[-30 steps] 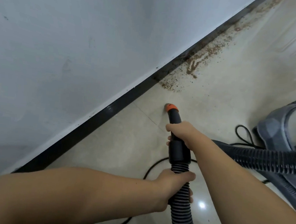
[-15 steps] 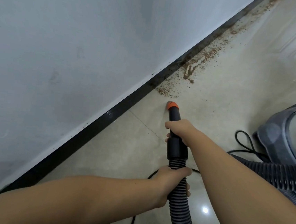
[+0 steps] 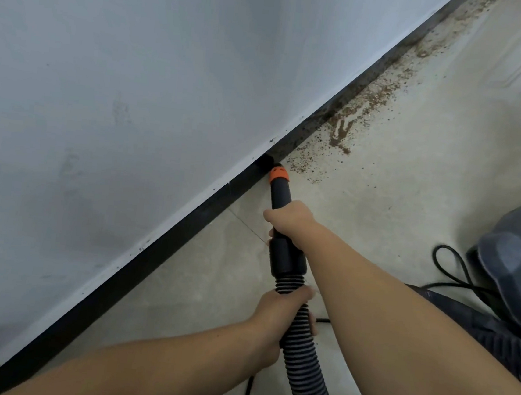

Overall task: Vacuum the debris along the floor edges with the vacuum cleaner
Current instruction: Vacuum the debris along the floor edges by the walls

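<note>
Along the floor's [image 3: 394, 210] wall edge, brown debris [image 3: 352, 123] trails the black baseboard [image 3: 186, 222]; the vacuum cleaner [image 3: 514, 257] sits right, its hose [image 3: 304, 357] gripped by the left hand [image 3: 275, 323], the right hand [image 3: 289, 219] gripping the orange-tipped nozzle [image 3: 279, 174] touching the baseboard.

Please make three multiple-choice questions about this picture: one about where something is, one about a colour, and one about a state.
1. Where does the brown debris lie?
A. Along the black baseboard, beyond the nozzle
B. Beside the left hand
C. On the wall

2. What colour is the nozzle tip?
A. Blue
B. Orange
C. White

3. How is the ribbed hose held?
A. It lies free on the floor
B. Only the right hand touches it
C. The left hand grips it

Answers: 1 A, the crumbs follow the floor edge past the tip. 2 B, an orange collar ends the black tube, which the right hand holds. 3 C, fingers curl round the ribs.
</note>
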